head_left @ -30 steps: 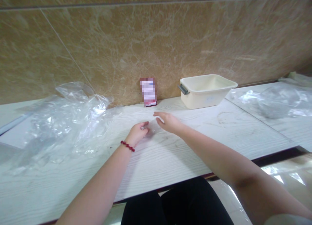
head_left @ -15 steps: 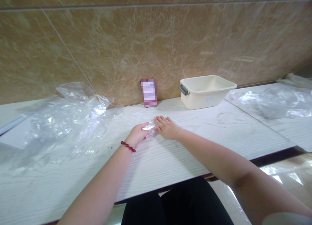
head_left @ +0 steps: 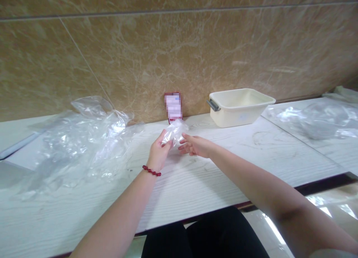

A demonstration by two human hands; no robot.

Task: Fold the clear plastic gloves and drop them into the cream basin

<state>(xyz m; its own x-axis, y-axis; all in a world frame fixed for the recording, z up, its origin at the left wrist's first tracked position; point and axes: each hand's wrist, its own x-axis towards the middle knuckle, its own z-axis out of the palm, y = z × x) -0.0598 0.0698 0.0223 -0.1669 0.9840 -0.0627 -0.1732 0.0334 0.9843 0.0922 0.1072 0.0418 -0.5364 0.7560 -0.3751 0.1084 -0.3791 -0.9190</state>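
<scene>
A small crumpled clear plastic bag (head_left: 175, 132) is gripped between the thumb and fingers of my left hand (head_left: 160, 150), just above the table. On the bag's right side, my right hand (head_left: 195, 145) has its fingers apart, the fingertips close to the plastic; whether they touch it I cannot tell. A red bead bracelet (head_left: 151, 171) circles my left wrist. Behind the bag, a card with a dark red border (head_left: 173, 107) leans on the wall, its lower edge partly covered by the plastic.
A heap of clear plastic bags (head_left: 84, 142) spreads over the left of the white table (head_left: 223, 176). Back right stands a cream bin (head_left: 237, 116) with a grey handle. More clear plastic (head_left: 321, 118) lies at far right. A brown marble wall (head_left: 181, 53) bounds the back.
My left hand has raised the plastic bag from the tabletop and turned upward. The right hand, earlier lying flat on the plastic, has come off it and moved slightly right.
</scene>
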